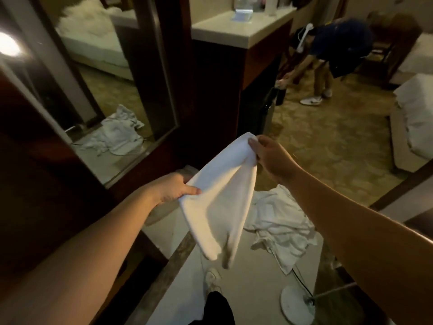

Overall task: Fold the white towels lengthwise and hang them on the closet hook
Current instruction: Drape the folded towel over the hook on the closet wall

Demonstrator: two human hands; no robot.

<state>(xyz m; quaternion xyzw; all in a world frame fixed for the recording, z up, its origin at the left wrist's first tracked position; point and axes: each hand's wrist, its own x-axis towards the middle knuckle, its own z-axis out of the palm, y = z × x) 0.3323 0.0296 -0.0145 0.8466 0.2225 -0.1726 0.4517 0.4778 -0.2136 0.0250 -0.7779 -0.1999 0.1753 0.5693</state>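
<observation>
At frame centre, held in the air above the pale floor (178, 266): one white towel (218, 207), doubled over, hanging from two grips. Left hand (173, 187) at nine o'clock of the cloth, thumb on top, pinching the near upper corner. Right hand (269, 156) at one o'clock, fingers curled round the far bunched end. Held apart like this probably to keep the top edge taut and the fold's layers aligned. Long axis running from seven toward one o'clock along that top edge; loose end drooping toward six o'clock. Down at four o'clock, a heap of crumpled towels (281, 226) on the floor, presumably still to fold. No closet hook in sight.
</observation>
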